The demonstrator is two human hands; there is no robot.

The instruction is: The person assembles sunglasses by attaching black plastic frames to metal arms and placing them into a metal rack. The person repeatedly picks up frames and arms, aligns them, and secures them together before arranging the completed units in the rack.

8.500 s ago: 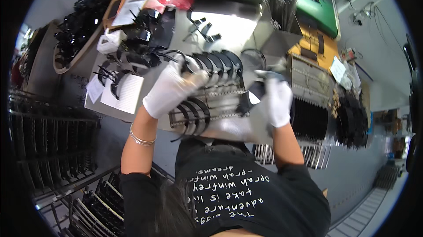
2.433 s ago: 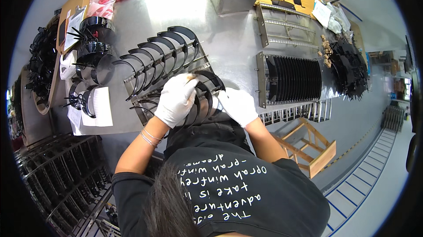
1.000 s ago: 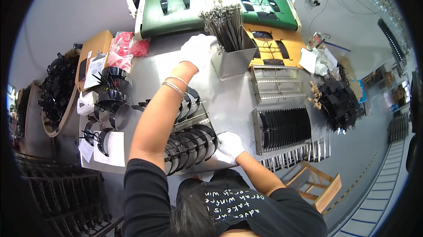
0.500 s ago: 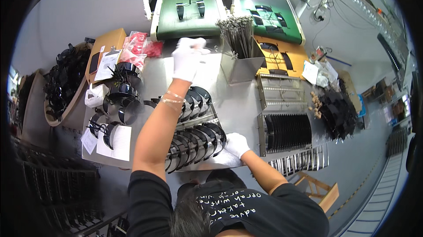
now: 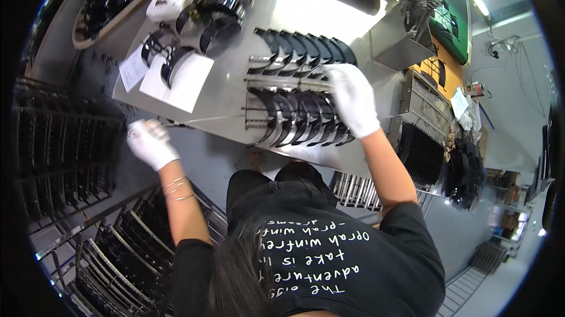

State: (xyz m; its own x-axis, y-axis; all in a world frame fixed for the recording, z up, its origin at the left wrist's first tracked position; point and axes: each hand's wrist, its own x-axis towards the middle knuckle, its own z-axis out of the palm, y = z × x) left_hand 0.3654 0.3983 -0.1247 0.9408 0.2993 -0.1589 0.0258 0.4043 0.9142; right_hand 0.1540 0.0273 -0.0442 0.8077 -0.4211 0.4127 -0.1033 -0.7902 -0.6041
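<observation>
My right hand, in a white glove, is at the right end of a metal rack on the steel table. Its fingers are closed over the end of the rack's middle bar. Two rows of glossy black curved pieces, like visors, stand in the rack: a far row and a near row. Out past the table's left edge hangs my left hand, also white-gloved, close to the dark loaded racks. Its fingers are blurred, so their grip cannot be made out.
White papers with a black curved piece on them lie at the table's left. Beyond stand a tissue pack and more black pieces. A steel bin of rods and a green conveyor are at far right. Loaded racks stand left.
My left hand has swung from the table's far side, by the conveyor, to beyond its left edge. The view has turned left. My right hand stays at the rack's right end.
</observation>
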